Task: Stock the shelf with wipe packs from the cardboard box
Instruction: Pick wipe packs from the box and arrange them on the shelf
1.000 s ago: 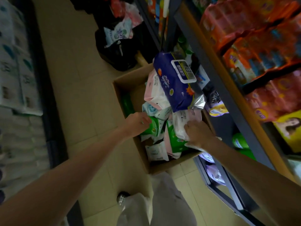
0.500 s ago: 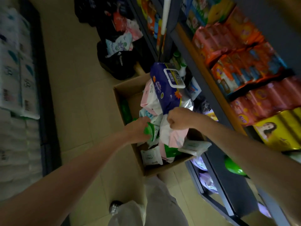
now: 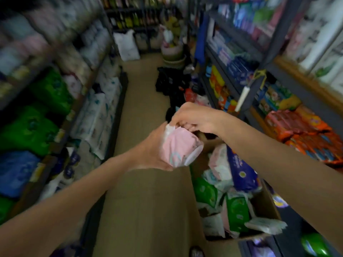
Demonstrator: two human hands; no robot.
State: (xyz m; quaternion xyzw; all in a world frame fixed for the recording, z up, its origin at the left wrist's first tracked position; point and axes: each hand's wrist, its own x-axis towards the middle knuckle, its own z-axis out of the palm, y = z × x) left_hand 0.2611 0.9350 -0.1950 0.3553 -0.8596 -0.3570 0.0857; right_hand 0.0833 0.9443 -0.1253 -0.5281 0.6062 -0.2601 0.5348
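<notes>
Pink pack (image 3: pixel 179 145): up in the air over the aisle floor, held between both hands, just left of the box and a bit above it. It looks squashed, with a white round patch at its lower right end.
Left hand (image 3: pixel 155 147): grip is closed around the pink pack from the left side and underneath, palm cupping it.
Right hand (image 3: pixel 194 118): comes in from above, fingers curled down and pinching the top edge of the same pack. So both grips are on one pack.
Cardboard box (image 3: pixel 267 204): sits on the floor at lower right, right against the right-hand shelf, flaps open. Loads of packs piled inside: green ones (image 3: pixel 237 212), white ones, and a big dark blue pack (image 3: pixel 241 169) standing up at the back.
Right shelf (image 3: pixel 278 75): dark metal frame, stuffed with orange and blue packets.
Left shelf (image 3: pixel 61 123): green and white bags, pretty blurry, can't make out more.
Floor (image 3: pixel 144 201): plain tan, with some dark bags heaped further down the aisle.
</notes>
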